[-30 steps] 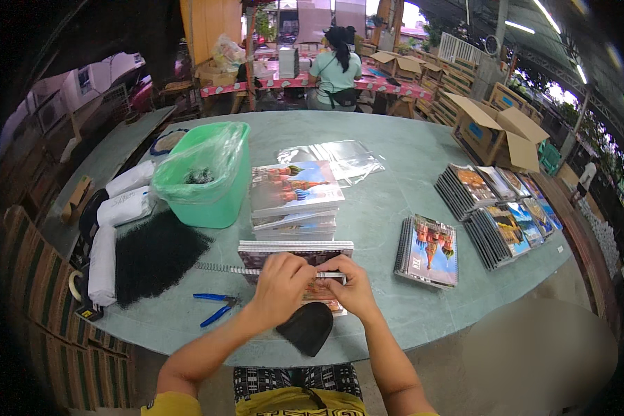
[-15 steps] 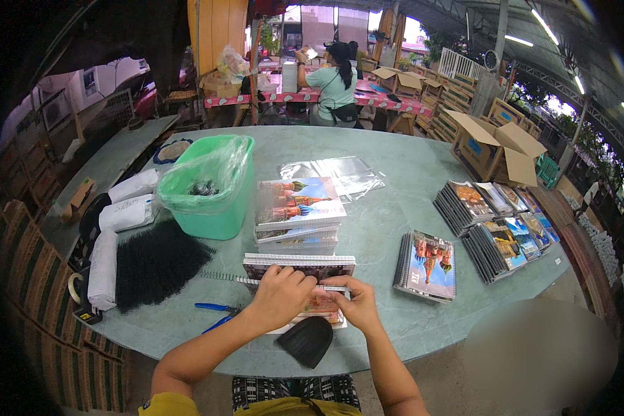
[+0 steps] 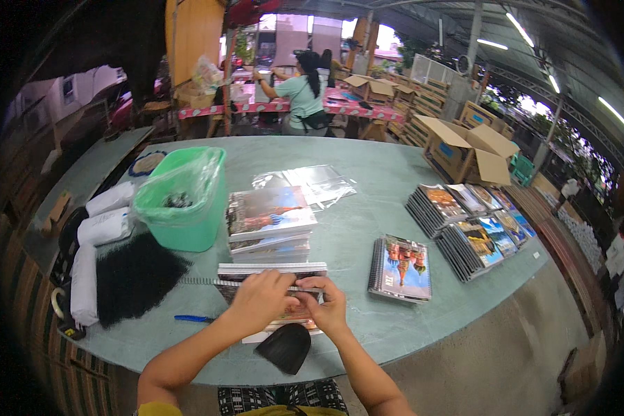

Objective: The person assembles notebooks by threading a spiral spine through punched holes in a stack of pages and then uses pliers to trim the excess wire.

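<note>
Your left hand (image 3: 262, 299) and right hand (image 3: 324, 305) were both closed, fingers curled over the edge of the book (image 3: 228, 292) just in front of the taller pile of books (image 3: 270, 216) — though your fingertips hid exactly how they gripped the wire coil (image 3: 198, 281). The coil's free end stuck out well past your left hand, so a knock or an uneven twist could have bent it or made it skip a hole. If your pinch had slackened, the pages might have slid out of line.
</note>
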Tool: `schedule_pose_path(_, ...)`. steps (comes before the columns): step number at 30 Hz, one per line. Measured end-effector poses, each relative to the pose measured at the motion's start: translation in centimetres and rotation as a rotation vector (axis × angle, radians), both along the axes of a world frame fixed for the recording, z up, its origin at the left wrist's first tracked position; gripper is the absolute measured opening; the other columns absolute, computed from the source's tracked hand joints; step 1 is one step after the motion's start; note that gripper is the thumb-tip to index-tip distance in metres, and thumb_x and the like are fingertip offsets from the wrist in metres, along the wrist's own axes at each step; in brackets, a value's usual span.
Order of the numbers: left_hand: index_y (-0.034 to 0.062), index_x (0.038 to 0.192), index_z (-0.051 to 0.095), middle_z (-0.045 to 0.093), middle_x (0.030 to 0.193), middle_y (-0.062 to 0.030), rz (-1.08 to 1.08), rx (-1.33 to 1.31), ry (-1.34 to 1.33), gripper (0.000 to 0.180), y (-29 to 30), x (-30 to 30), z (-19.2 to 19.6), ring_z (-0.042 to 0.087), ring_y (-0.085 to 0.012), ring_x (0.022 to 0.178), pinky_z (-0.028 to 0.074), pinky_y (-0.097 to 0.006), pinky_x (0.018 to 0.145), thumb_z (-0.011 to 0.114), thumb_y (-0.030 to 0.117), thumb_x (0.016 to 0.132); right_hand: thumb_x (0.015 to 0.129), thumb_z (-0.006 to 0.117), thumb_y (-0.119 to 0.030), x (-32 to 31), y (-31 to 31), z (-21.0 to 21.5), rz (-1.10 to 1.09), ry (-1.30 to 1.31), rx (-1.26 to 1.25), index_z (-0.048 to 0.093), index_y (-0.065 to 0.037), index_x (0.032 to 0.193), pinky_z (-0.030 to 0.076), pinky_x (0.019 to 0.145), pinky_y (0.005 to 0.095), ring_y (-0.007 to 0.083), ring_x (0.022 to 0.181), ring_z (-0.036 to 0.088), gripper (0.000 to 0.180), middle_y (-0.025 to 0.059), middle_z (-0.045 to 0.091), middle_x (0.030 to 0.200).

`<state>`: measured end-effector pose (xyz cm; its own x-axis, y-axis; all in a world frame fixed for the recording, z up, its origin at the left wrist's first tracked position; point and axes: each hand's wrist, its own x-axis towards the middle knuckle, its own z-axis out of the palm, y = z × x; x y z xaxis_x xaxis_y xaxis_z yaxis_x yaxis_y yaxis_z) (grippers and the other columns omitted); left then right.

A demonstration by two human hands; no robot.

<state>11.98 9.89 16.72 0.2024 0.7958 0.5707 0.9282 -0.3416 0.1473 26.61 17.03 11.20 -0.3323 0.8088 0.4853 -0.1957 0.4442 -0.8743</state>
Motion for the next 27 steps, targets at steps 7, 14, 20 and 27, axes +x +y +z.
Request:
schedule_pose_path(7, 0.0044, 0.088, 0.059, 0.058, 0.079, -0.0123, 0.045, -0.007, -0.082, 0.019, -1.0, -1.7, 1.1, 0.055, -0.0321, 0.078, 0.043, -0.042, 0.069, 0.066, 0.017, 0.075, 0.079, 0.068, -0.004, -0.4, 1.1, -1.5, 0.128, -0.154, -0.001, 0.064, 0.000, 0.094, 0.048, 0.075, 0.0258, 0.0123, 0.084, 0.061, 0.016, 0.0057, 0.065, 0.090)
schedule_pose_path(14, 0.0025, 0.095, 0.058, 0.058, 0.089, -0.0147, 0.014, -0.206, -0.030, 0.027, -0.3, -1.3, -0.5, 0.054, -0.0351, 0.085, 0.043, -0.043, 0.072, 0.066, 0.017, 0.074, 0.077, 0.069, -0.006, 1.4, 1.2, 0.5, 0.242, -0.253, -0.084, 0.064, 0.000, 0.099, 0.049, 0.077, 0.0273, 0.0152, 0.087, 0.062, 0.023, 0.0063, 0.066, 0.093)
schedule_pose_path(20, 0.0022, 0.096, 0.058, 0.058, 0.090, -0.0151, 0.053, -0.123, -0.043, 0.027, -0.8, -0.3, 1.0, 0.053, -0.0346, 0.087, 0.041, -0.042, 0.075, 0.065, 0.017, 0.075, 0.078, 0.069, -0.006, 0.3, 1.7, -1.5, 0.199, 0.047, -0.024, 0.065, -0.001, 0.098, 0.050, 0.076, 0.0266, 0.0161, 0.090, 0.062, 0.021, 0.0057, 0.066, 0.094)
schedule_pose_path(27, 0.0019, 0.090, 0.057, 0.055, 0.087, -0.0155, 0.081, -0.105, -0.108, 0.025, -1.0, -0.1, 0.7, 0.052, -0.0350, 0.081, 0.040, -0.044, 0.073, 0.064, 0.022, 0.078, 0.080, 0.066, -0.004, 0.1, 2.1, -1.0, 0.286, -0.047, -0.120, 0.064, -0.001, 0.095, 0.049, 0.078, 0.0255, 0.0127, 0.094, 0.059, 0.016, 0.0039, 0.063, 0.098)
